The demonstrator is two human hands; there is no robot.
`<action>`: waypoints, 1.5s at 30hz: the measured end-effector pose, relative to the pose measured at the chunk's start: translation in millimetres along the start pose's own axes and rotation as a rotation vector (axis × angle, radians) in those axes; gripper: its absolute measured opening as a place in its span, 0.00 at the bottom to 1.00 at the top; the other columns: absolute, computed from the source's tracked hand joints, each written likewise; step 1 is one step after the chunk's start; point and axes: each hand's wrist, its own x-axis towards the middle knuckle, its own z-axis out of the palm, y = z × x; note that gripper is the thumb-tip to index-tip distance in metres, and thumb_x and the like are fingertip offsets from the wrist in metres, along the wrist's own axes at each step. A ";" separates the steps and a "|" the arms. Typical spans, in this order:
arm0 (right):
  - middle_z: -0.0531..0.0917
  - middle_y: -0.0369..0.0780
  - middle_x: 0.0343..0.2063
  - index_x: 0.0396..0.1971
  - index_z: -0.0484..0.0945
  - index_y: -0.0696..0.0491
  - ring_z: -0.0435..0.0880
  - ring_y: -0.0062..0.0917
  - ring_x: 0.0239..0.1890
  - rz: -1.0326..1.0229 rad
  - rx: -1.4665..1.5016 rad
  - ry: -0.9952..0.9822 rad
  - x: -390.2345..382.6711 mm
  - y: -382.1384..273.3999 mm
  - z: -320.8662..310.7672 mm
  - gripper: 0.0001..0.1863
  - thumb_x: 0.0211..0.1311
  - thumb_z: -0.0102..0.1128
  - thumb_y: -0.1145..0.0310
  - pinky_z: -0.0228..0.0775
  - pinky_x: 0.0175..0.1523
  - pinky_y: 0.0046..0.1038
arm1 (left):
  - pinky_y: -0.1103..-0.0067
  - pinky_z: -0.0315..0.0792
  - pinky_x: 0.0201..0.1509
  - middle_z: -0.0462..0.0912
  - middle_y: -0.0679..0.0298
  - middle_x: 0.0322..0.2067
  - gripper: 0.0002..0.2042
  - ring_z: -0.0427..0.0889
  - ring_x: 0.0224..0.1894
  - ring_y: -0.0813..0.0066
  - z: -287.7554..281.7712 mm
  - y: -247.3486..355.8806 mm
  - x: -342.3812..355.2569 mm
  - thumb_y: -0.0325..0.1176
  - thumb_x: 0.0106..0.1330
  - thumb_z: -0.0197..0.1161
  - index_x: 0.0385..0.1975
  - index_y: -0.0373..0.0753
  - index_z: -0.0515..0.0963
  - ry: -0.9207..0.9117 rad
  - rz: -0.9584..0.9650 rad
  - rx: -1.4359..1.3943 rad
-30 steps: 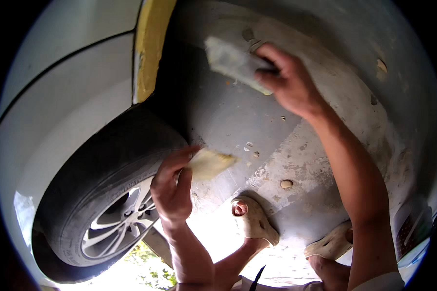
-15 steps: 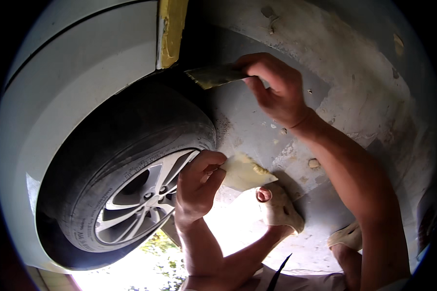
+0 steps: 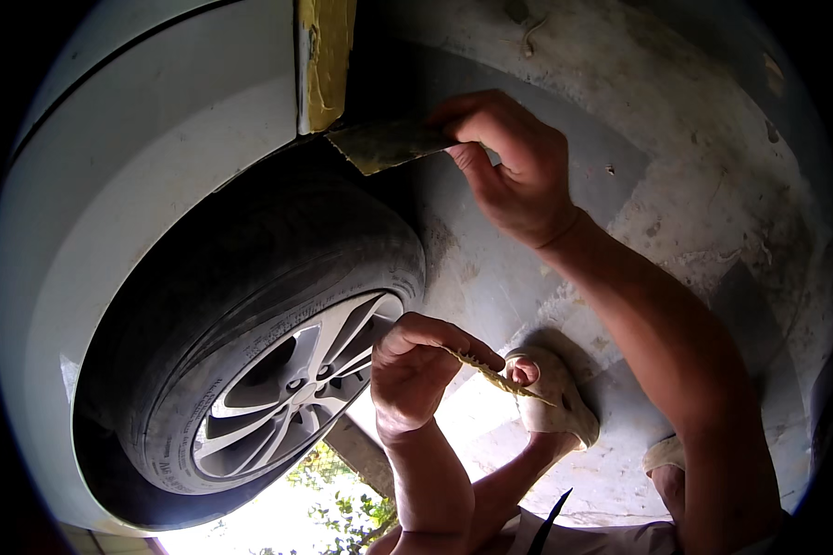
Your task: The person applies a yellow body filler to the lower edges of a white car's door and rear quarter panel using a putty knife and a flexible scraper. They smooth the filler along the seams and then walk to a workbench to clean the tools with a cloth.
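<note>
We look to be in a garage or car-repair workshop: we see a pale car panel (image 3: 185,106) edged with yellow paste (image 3: 329,69), a wheel (image 3: 303,396) and a stained, patchy floor (image 3: 662,199).

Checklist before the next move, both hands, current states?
1. Right hand grips the dark, flat, yellow-edged spreader: ok.
2. Left hand grips the thin, flat, yellow-smeared sheet: ok.
3. Yellow paste strip on the pale car panel smooth: not ok, looks uneven.
4. Spreader touching the strip: cannot tell; its tip appears near the lower end.
5. Spreader clear of the black rubber tyre: cannot tell, depth unclear.
</note>
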 end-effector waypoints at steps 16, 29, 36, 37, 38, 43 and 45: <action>0.78 0.39 0.25 0.25 0.74 0.55 0.78 0.33 0.28 0.004 0.022 0.022 9.0 5.4 4.9 0.05 0.48 0.57 0.81 0.71 0.30 0.29 | 0.70 0.78 0.40 0.80 0.41 0.30 0.12 0.83 0.34 0.55 -5.8 -4.8 9.5 0.08 0.53 0.45 0.35 0.26 0.69 0.008 0.004 0.018; 0.77 0.39 0.23 0.22 0.71 0.55 0.77 0.32 0.27 0.158 -0.051 0.011 -3.7 49.7 15.4 0.06 0.49 0.59 0.79 0.68 0.28 0.30 | 0.71 0.76 0.32 0.79 0.44 0.25 0.05 0.81 0.27 0.57 -12.7 -3.3 14.4 0.22 0.59 0.54 0.34 0.31 0.68 0.056 -0.043 0.106; 0.80 0.40 0.26 0.26 0.75 0.56 0.79 0.28 0.28 0.328 -0.117 0.041 1.3 34.9 -29.0 0.05 0.49 0.61 0.81 0.70 0.31 0.26 | 0.72 0.77 0.34 0.80 0.46 0.28 0.10 0.82 0.28 0.59 -4.1 -5.9 32.9 0.15 0.56 0.48 0.37 0.32 0.69 0.154 -0.037 0.063; 0.81 0.40 0.27 0.28 0.77 0.57 0.80 0.26 0.28 0.336 -0.073 0.032 3.5 24.2 -37.3 0.06 0.50 0.60 0.82 0.71 0.33 0.23 | 0.71 0.76 0.34 0.80 0.48 0.27 0.11 0.81 0.27 0.60 -3.2 -4.5 35.1 0.17 0.57 0.50 0.39 0.35 0.69 0.211 -0.029 0.111; 0.81 0.40 0.27 0.28 0.78 0.57 0.80 0.26 0.29 0.336 0.009 0.005 1.9 15.7 -46.1 0.06 0.49 0.61 0.82 0.72 0.33 0.24 | 0.70 0.75 0.35 0.80 0.50 0.26 0.11 0.81 0.27 0.60 -2.3 -3.6 38.5 0.20 0.58 0.51 0.41 0.37 0.69 0.264 -0.020 0.155; 0.82 0.39 0.26 0.28 0.80 0.56 0.80 0.25 0.30 0.345 0.253 -0.283 -11.1 -23.6 -71.4 0.08 0.47 0.61 0.83 0.72 0.33 0.24 | 0.74 0.70 0.51 0.78 0.57 0.40 0.19 0.76 0.44 0.70 -11.3 3.7 42.7 0.17 0.51 0.55 0.45 0.37 0.70 0.487 0.081 0.170; 0.82 0.39 0.26 0.26 0.80 0.55 0.80 0.25 0.29 0.210 0.020 -0.486 -3.4 -12.8 -72.2 0.10 0.44 0.60 0.86 0.71 0.32 0.26 | 0.82 0.67 0.47 0.78 0.61 0.34 0.17 0.74 0.34 0.80 -10.7 11.3 37.3 0.17 0.52 0.56 0.43 0.35 0.71 0.580 0.119 0.129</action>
